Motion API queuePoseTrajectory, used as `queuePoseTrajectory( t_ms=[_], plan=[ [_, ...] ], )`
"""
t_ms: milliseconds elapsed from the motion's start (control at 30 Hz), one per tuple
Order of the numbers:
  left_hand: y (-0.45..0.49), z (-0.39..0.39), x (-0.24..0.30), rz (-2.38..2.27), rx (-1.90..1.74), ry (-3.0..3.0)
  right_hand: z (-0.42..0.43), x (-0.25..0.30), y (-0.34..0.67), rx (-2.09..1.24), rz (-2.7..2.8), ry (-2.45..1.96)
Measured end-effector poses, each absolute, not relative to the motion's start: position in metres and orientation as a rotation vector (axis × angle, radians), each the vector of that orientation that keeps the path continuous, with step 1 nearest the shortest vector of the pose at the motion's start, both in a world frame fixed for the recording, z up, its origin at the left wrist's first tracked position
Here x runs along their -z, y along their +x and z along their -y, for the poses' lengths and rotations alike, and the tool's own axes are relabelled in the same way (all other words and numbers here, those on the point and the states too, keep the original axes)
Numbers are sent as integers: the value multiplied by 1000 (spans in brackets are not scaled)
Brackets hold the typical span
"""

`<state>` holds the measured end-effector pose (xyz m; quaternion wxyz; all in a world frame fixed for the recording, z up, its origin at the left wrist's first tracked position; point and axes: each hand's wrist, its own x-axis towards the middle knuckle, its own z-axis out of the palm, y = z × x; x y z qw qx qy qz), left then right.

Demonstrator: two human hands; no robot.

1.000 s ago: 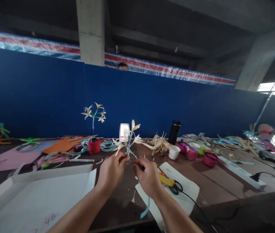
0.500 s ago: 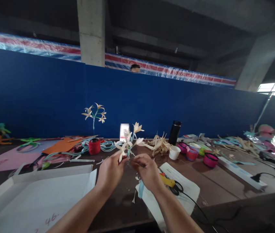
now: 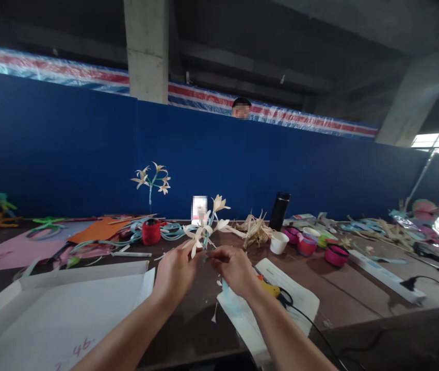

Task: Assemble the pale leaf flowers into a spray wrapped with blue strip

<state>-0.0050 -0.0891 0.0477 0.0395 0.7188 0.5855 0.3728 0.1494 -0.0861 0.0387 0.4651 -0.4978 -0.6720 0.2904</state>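
Observation:
My left hand (image 3: 176, 272) pinches the stem of a handmade flower spray (image 3: 204, 234), with several pale cream blossoms made of thin petals and some light blue wrapping on the stem. My right hand (image 3: 233, 268) is closed at the lower end of this stem, fingertips close to the left ones. A light blue strip (image 3: 226, 289) trails below the right hand, blurred by motion; its upper end is hidden in the fingers. Beneath the right forearm, a yellow glue gun (image 3: 270, 289) and black-handled scissors (image 3: 286, 296) lie on printed paper (image 3: 300, 296).
A similar finished-looking flower spray (image 3: 150, 181) stands upright at the back. A white box lid (image 3: 87, 304) lies at left. Behind are a red roll (image 3: 151, 233), dried husks (image 3: 257, 229), a paper cup (image 3: 278, 242) and a black bottle (image 3: 280, 212). A power strip (image 3: 385, 275) lies right.
My right hand has turned slightly, its fingers drawing closer to the stem. The blue strip below it has swung and blurred. A person's head beyond the partition has moved right.

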Motion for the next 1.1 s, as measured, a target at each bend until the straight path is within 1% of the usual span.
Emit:
queuePoseTrajectory(
  t_ms=[500,800,967,1100],
  plan=[
    [-3,88,-47,-1807,-1137,2190,83,-25,138,-706,1572,-1262],
    [-4,87,-42,-1745,-1201,2188,89,-29,141,-490,1640,-1232],
    [-3,90,-45,-1763,-1153,2198,93,-34,144,-458,1701,-1226],
    [-2,91,-46,-1754,-1181,2258,96,-36,143,-438,1725,-1220]
  ],
)
